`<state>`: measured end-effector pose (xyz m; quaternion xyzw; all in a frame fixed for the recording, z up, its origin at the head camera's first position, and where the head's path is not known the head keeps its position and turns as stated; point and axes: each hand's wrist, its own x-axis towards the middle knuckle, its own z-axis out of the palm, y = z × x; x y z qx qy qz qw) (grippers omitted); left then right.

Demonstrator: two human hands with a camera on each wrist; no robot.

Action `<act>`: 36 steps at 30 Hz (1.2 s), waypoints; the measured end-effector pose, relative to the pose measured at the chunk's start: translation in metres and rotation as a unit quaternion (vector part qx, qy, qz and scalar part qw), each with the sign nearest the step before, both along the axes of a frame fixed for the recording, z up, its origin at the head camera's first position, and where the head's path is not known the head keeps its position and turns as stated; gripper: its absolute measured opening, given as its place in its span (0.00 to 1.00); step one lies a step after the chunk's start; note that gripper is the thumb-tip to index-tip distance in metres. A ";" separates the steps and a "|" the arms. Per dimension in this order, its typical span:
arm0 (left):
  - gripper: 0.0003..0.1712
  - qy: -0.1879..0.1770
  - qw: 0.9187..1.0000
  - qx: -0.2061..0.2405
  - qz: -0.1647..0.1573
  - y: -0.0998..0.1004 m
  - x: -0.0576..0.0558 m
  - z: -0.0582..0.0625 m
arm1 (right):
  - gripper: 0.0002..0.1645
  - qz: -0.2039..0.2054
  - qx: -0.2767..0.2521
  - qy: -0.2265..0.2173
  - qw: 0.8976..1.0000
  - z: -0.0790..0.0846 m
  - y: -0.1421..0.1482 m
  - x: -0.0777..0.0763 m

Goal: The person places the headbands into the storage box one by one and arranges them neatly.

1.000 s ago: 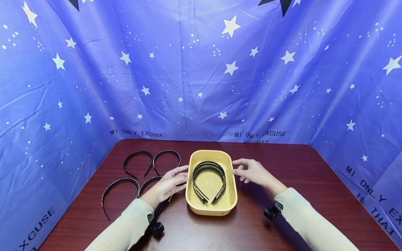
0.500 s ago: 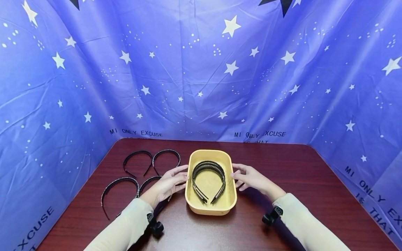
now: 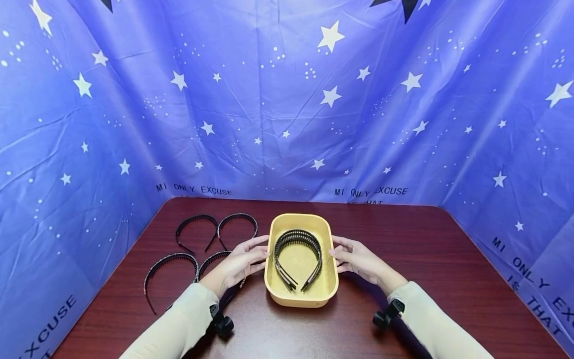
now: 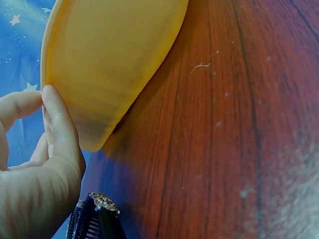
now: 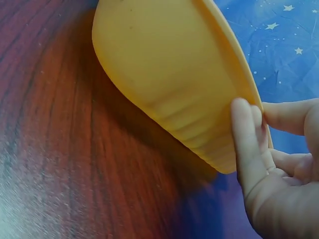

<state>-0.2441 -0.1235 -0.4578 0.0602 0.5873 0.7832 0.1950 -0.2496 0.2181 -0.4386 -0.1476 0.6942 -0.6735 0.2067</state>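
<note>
A yellow rectangular bin (image 3: 302,302) stands on the table at the middle. Several black toothed headbands (image 3: 298,235) lie nested inside it, their open ends toward the person. My left hand (image 3: 239,264) touches the bin's left side, fingers fairly straight and fingertips at the wall just below the rim. On the opposite side my right hand (image 3: 365,262) touches the bin in the same way. In the left wrist view the thumb (image 4: 57,107) lies flat on the outer wall; the right wrist view has the right thumb (image 5: 244,134) likewise against it.
Left of the bin, several more headbands (image 3: 172,257) lie spread on the dark red wooden table (image 3: 385,219), one partly behind the left hand. A blue star-patterned cloth (image 3: 287,99) hangs around the back and sides.
My right hand has moved slightly nearer and lower along the bin's right side, its fingers settling against the wall. The left hand and the bin have stayed nearly still.
</note>
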 end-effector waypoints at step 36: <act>0.35 0.127 0.974 -0.187 -0.016 -0.034 0.001 0.023 | 0.41 -0.031 -0.022 0.004 0.999 -0.004 -0.003 0.006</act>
